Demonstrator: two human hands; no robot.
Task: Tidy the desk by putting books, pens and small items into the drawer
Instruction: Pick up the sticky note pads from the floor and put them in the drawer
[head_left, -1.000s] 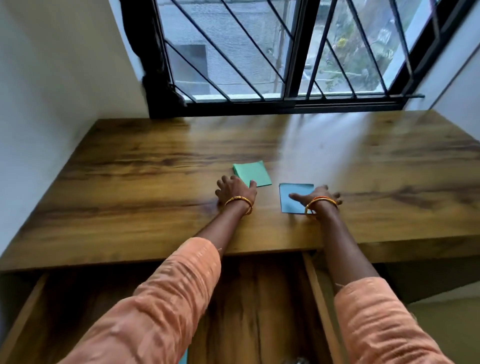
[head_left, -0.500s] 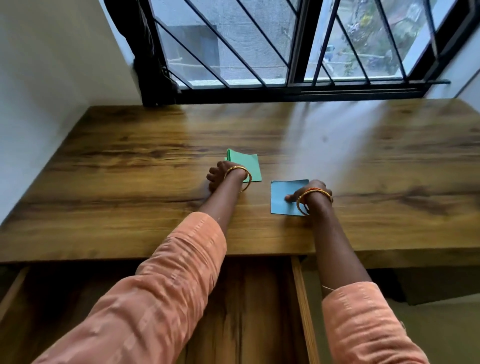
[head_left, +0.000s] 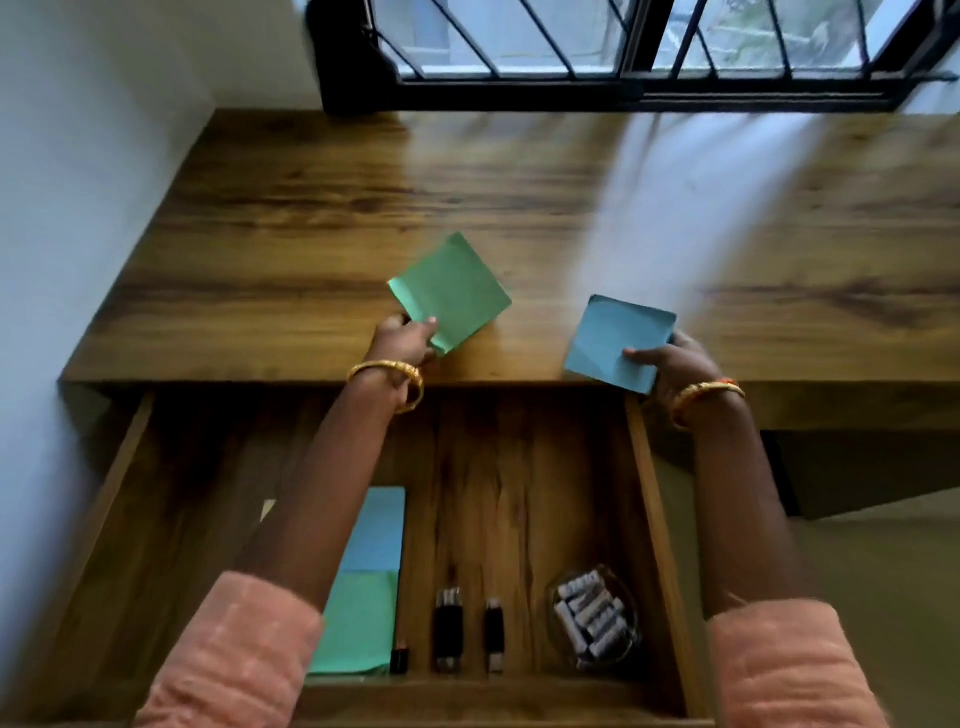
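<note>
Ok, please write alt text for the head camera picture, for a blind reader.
A person's left hand pinches a green pad and the right hand a blue pad above a wooden desk, over an open drawer.

We see the left hand (head_left: 402, 340) pinching a green pad (head_left: 451, 293) by its corner, lifted over the table (head_left: 311, 234). At three o'clock from it, the right hand (head_left: 675, 364) grips a blue pad (head_left: 618, 340) at the table's front edge. Below, the open drawer (head_left: 657, 519) holds blue and green sheets (head_left: 366, 587), dark pens (head_left: 448, 629), and, blurred, what may be a bowl of rolled papers (head_left: 592, 618) at its five o'clock corner.
</note>
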